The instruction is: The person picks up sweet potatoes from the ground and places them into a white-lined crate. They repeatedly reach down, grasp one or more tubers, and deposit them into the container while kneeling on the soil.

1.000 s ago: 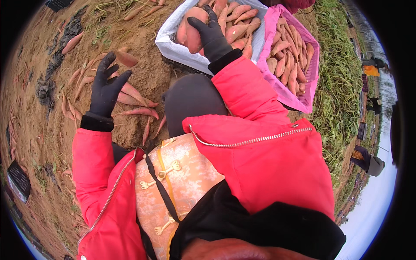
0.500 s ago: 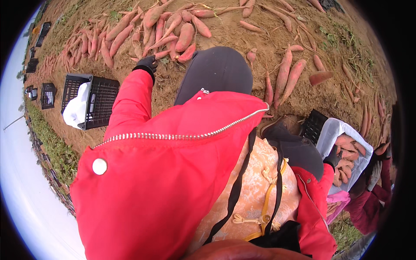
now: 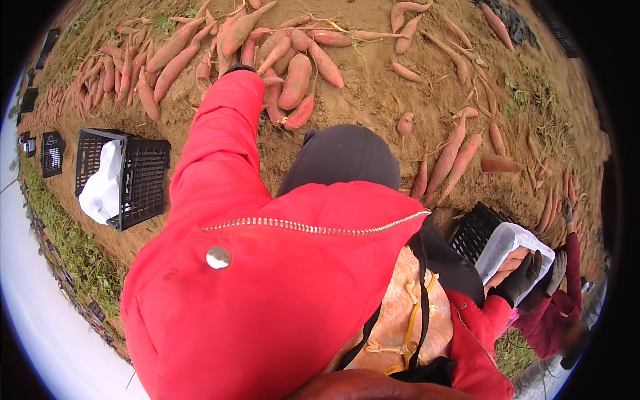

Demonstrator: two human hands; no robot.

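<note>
My left hand point(image 3: 241, 69) reaches into a heap of sweet potatoes point(image 3: 295, 83) on the soil. Only its black cuff shows past the red sleeve; the fingers are hidden. At the right, my right hand point(image 3: 521, 279), in a black glove, lies over sweet potatoes point(image 3: 505, 265) in a black crate point(image 3: 477, 233) with a white liner point(image 3: 497, 248). Its fingers look stretched out, with nothing visibly held.
A black crate point(image 3: 145, 179) with a white bag point(image 3: 105, 187) stands at the left. Loose sweet potatoes point(image 3: 448, 160) lie ahead on the right. Beyond the lined crate, another person's maroon sleeve point(image 3: 550, 327) and grey-gloved hand point(image 3: 556, 273) are close to my right hand.
My left arm has stretched farther forward into the heap, so the sleeve now covers the hand. My right hand has moved from the crate's near edge to over its contents. The view has shifted.
</note>
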